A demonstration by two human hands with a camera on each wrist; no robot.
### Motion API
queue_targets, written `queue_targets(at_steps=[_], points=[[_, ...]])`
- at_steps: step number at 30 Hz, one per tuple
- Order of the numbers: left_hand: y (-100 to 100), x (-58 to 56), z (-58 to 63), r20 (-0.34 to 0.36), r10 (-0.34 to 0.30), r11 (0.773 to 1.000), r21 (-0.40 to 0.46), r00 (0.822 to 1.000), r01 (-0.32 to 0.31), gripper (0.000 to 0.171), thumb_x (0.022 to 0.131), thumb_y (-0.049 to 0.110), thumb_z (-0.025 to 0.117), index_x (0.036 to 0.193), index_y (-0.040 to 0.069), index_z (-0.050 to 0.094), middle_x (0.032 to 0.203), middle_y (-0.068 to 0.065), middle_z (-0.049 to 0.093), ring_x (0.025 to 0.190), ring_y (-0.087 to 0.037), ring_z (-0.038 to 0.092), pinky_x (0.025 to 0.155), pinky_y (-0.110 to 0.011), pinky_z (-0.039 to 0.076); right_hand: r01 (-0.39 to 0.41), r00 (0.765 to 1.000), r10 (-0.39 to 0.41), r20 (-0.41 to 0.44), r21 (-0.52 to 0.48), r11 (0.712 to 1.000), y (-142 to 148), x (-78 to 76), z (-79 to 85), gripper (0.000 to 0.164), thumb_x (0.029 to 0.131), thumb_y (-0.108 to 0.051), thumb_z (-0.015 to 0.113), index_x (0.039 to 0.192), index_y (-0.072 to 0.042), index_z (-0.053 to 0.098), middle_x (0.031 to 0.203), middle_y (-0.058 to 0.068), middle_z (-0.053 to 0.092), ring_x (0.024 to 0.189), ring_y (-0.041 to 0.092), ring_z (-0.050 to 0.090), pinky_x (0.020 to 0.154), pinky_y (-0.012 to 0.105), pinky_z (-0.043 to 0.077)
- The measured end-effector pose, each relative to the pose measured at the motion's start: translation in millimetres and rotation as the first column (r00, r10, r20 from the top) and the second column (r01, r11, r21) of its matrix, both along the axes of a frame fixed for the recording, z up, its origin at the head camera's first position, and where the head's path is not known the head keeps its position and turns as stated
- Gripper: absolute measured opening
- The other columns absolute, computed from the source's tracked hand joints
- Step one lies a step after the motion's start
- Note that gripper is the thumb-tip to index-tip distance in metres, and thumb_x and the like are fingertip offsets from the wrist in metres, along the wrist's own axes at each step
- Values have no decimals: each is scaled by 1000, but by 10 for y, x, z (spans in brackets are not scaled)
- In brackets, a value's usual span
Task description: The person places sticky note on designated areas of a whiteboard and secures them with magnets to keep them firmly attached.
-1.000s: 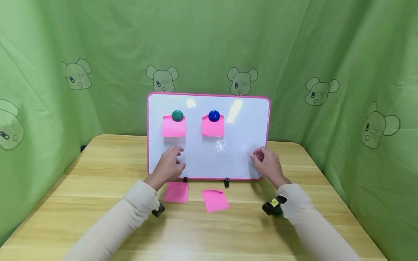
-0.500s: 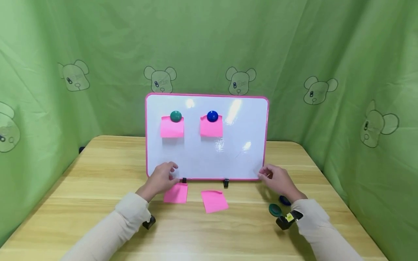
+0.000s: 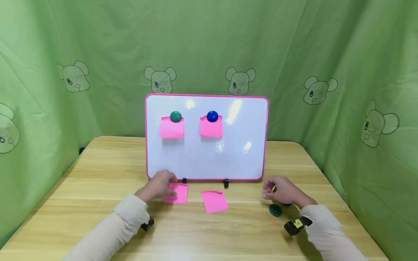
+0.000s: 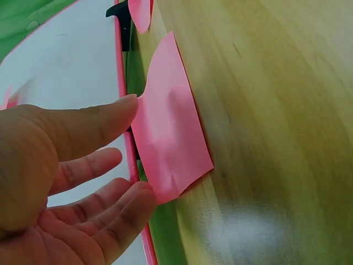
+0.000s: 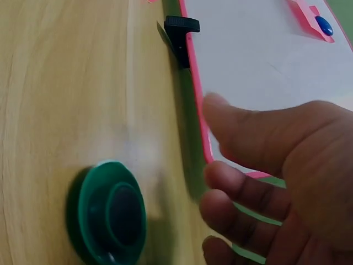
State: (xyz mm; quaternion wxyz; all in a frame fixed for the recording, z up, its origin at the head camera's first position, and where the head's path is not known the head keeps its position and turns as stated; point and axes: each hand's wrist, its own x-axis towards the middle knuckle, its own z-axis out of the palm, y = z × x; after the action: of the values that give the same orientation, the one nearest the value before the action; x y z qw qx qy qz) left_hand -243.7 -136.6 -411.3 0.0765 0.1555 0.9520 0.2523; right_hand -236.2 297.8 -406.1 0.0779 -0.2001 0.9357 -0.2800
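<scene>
The left grip (image 3: 156, 187), unclenched, reaches the edge of the left note (image 4: 172, 124) on the counter (image 3: 212, 239); lifting it seems the step in hand, calling for a firm pinch. Rightward lie the second note (image 3: 215, 201) and a green magnet (image 3: 275, 210), just beside the relaxed, unladen right grip (image 3: 284, 190).

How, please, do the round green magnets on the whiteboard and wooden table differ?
The round green board magnet shows its dome; the round green table magnet, its dark-centred underside. The board magnet overlaps a square pink paper note; the table magnet touches none. Both are green.
</scene>
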Motion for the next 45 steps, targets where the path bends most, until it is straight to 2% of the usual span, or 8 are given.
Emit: queue_targets(at_steps=[6,12,15,21,27,32,39,45], points=[[6,33,-29,34,-49,997,-54,998,51,42,65,14,89,101,4,70,87,-4,56,84,-20,50,79,-39,47,-39,996,38,77,12,999,78,48,9,29,74,-14,84,80,-6,57,74,1,52,70,16,49,61,27,44],[10,97,-64,29,-82,994,-68,996,83,29,63,13,89,86,8,72,91,-3,58,93,-24,52,89,-42,44,-52,981,52,186,-4,999,134,84,-24,32,70,-8,85,80,-5,55,74,3,51,72,18,49,60,27,44],[13,109,-60,33,-81,994,-76,996,84,30,63,13,90,86,6,73,93,-5,58,92,-24,52,89,-42,45,-48,974,49,219,-8,999,139,91,-41,33,69,-6,85,80,-4,54,75,4,51,73,19,49,60,27,44],[21,105,-57,52,-82,991,-101,995,87,39,63,13,90,96,2,73,95,-7,58,88,-23,51,87,-42,46,-60,973,54,225,18,998,138,87,-84,34,66,-4,86,78,-5,54,75,4,53,73,19,50,62,27,45],[29,145,-57,46,-88,990,-107,995,92,34,62,12,90,90,3,74,96,-8,56,95,-26,53,89,-42,47,-57,982,51,184,31,998,120,85,-122,33,70,-10,85,78,-7,54,75,2,53,73,19,50,64,29,44],[29,168,-66,49,-112,985,-125,992,118,27,65,15,88,87,5,75,96,-7,57,97,-26,53,91,-41,46,-56,988,50,144,41,998,94,93,-140,30,74,-13,83,77,-8,54,74,0,53,72,17,49,64,29,42],[26,174,-30,74,-113,984,-128,991,122,24,69,17,86,87,7,75,115,-17,61,114,-36,52,103,-47,39,-21,995,14,102,70,997,85,82,-135,28,78,-17,81,77,-9,54,72,-2,50,69,16,48,60,28,40],[12,163,-21,94,-84,990,-102,992,93,26,72,18,85,91,5,73,98,-8,65,96,-27,57,88,-44,48,33,988,-41,148,61,998,64,67,-153,27,80,-15,80,78,-9,53,72,0,51,62,15,52,55,28,45]])
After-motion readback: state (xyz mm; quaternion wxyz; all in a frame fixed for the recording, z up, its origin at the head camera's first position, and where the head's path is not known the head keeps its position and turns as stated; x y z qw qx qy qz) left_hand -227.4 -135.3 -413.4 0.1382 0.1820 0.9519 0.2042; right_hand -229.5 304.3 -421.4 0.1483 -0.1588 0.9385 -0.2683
